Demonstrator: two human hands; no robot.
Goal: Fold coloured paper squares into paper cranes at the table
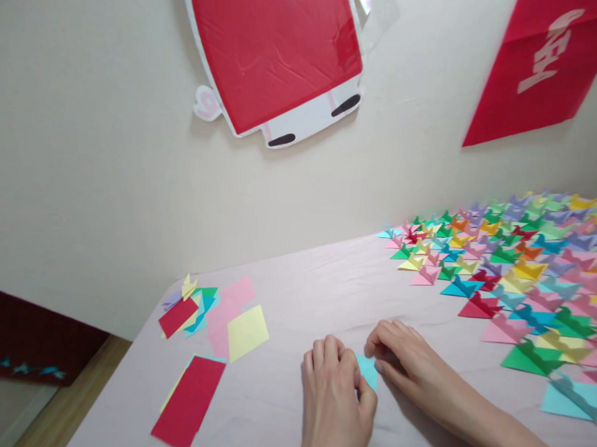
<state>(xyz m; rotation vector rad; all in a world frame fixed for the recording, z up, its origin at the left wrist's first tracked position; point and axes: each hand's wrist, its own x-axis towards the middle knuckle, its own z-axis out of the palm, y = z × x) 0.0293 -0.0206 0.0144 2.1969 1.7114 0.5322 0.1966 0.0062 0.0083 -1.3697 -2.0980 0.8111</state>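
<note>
Your cloth-covered table (273, 409) is pale and faintly creased, running back to a cream wall (106, 160) with a red poster (536, 82) on it. Folded paper birds (531, 319) crowd the right side; loose sheets (189, 401) lie left. Between them sits the light-blue paper (367, 370) — partly under your left hand (338, 392), fingers bent. Your right hand (404, 352) curls loosely beside it — whether either grips, I can't tell.

Pale lettering (548, 53) slants across a red wall poster (561, 80) at upper right, its characters not clearly legible.
</note>
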